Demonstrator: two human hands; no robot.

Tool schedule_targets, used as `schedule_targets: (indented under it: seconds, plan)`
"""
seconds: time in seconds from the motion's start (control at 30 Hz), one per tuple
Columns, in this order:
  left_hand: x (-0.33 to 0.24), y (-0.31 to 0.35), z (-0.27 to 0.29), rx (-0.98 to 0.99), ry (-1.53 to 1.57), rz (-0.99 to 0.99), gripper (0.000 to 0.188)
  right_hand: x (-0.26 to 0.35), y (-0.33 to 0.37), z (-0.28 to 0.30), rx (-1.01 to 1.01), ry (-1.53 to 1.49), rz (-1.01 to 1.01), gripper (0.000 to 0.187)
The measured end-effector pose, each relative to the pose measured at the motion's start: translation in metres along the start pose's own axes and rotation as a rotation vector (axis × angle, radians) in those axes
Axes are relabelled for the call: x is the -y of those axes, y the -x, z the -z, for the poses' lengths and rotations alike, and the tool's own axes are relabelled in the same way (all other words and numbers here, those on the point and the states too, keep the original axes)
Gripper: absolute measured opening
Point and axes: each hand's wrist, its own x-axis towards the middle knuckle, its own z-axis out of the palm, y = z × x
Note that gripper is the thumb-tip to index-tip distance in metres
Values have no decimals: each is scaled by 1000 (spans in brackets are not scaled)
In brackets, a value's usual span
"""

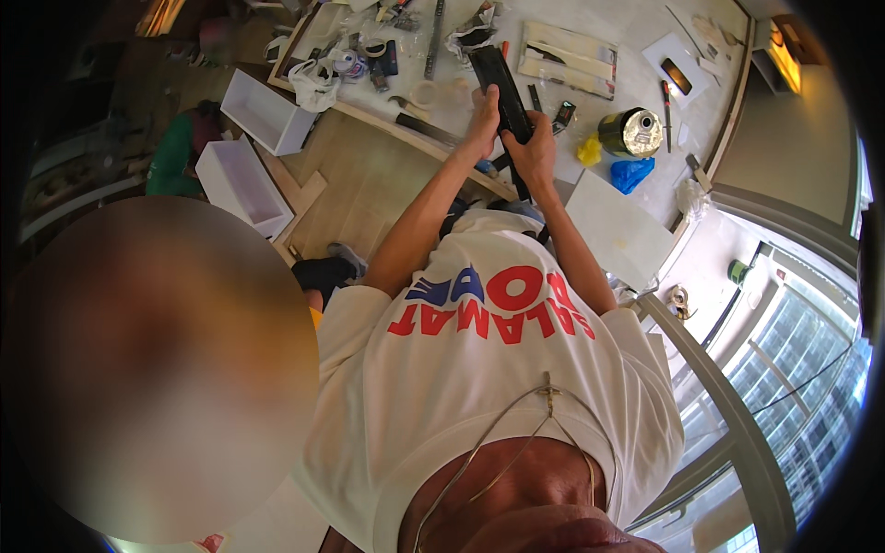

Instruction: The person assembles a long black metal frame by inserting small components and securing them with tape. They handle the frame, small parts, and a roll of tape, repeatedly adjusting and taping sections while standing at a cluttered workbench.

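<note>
Out over the near side of the worktable, both hands hold a long, flat black object; its exact kind I cannot make out. My left hand grips its left edge, with the thumb along the surface. My right hand is closed round its right side, a little nearer to me. The object slants from far left to near right, its narrow lower end hanging past the right hand. A tool with a long dark handle lies left of my left hand. Small black items rest beyond my right hand.
The cluttered worktable carries a foil-topped can, a blue plastic bag, a yellow crumpled piece, a lit phone and a white plastic bag. White drawer boxes stand left. A person in green is beyond them.
</note>
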Motion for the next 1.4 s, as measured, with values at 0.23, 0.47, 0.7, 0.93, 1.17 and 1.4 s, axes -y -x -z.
schedule_targets:
  seconds: [0.23, 0.47, 0.7, 0.93, 1.17, 1.4]
  plan:
    - [-32, 2, -10, -21, 30, 106, 41, -19, -30, 6, 28, -80, 51, 33]
    - [-23, 6, -13, -107, -128, -116, 57, -9, -32, 1, 85, 127, 311, 38]
    - [-12, 5, 0, -108, -239, -231, 53, -38, -48, 10, 91, 203, 306, 51]
    - [-15, -8, 3, 33, 7, -36, 59, -61, -60, 16, 467, -113, 148, 48]
    - [-41, 34, 24, -187, 177, 71, 59, 7, -40, 37, 445, -361, -103, 30]
    - [-40, 29, 40, 193, 746, -4, 57, 14, -48, -4, 528, -271, -77, 40]
